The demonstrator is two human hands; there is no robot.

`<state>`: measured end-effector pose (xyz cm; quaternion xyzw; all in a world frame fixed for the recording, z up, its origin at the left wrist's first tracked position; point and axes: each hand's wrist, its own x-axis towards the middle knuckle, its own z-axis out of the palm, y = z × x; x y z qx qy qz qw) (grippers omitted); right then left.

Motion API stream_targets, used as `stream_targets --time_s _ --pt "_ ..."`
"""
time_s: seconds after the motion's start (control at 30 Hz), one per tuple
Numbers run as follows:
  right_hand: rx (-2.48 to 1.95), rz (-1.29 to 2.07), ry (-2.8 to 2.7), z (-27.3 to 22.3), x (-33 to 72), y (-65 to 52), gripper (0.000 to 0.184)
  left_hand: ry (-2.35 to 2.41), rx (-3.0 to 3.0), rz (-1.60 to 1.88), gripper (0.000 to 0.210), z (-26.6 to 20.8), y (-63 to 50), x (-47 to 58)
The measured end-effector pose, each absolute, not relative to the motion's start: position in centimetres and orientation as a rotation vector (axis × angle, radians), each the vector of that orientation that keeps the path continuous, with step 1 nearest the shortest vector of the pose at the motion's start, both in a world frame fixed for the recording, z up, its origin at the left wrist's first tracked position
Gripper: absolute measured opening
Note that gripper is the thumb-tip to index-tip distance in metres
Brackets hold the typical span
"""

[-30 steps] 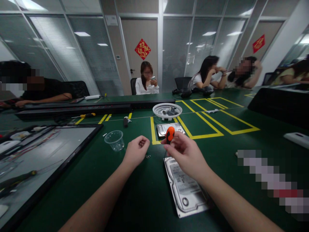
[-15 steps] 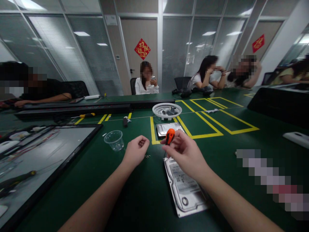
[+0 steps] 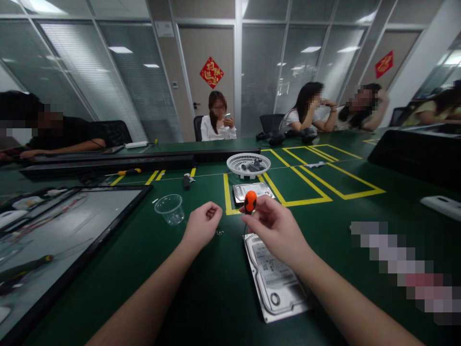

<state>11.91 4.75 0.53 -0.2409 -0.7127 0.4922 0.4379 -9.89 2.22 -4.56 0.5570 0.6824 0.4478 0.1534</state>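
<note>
While the right hand (image 3: pixel 274 223) grips it, the screwdriver (image 3: pixel 250 200) — tilted earlier — stands straighter.

Glass partitions (image 3: pixel 264 72) flank a door (image 3: pixel 197 88), probably wooden.

Gap between screws (image 3: pixel 220 233) and nearer drive (image 3: pixel 274 278)
</note>
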Motion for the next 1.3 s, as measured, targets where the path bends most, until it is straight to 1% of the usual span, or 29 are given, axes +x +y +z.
stream_targets --time_s 0.13,0.23,0.37,0.5,0.57,0.7,0.77,0.97,1.07,1.3 --pt "-0.515 1.384 -1.669 0.53 11.71 4.68 0.028 1.962 1.595 1.273 0.022 -4.79 2.38 -10.01" --pt "-0.501 1.366 -1.69 0.48 11.65 4.67 0.031 1.964 1.593 1.278 0.021 -4.9 2.42 -10.09" --pt "-0.489 1.32 -1.734 0.28 11.79 4.79 0.025 1.953 1.597 1.279 0.021 -4.91 2.34 -10.12" --pt "-0.589 1.189 -1.802 0.21 12.0 4.91 0.015 1.933 1.596 1.29 0.022 -4.91 2.34 -10.08" --pt "-0.61 1.182 -1.788 0.28 12.01 4.91 0.016 1.93 1.597 1.298 0.023 -4.92 2.37 -10.08" --pt "-0.547 1.298 -1.708 0.62 11.89 4.77 0.027 1.946 1.598 1.292 0.023 -4.86 2.33 -10.06" --pt "-0.53 1.331 -1.695 0.77 11.84 4.67 0.029 1.95 1.591 1.285 0.023 -4.76 2.25 -10.01" --pt "-0.547 1.297 -1.741 0.67 11.95 4.68 0.016 1.935 1.587 1.298 0.023 -4.62 2.17 -9.92" --pt "-0.585 1.224 -1.764 0.59 11.99 4.81 0.015 1.936 1.59 1.298 0.023 -4.73 2.25 -9.97" --pt "-0.545 1.348 -1.671 0.98 11.78 4.55 0.03 1.94 1.587 1.292 0.023 -4.71 2.31 -10.01"
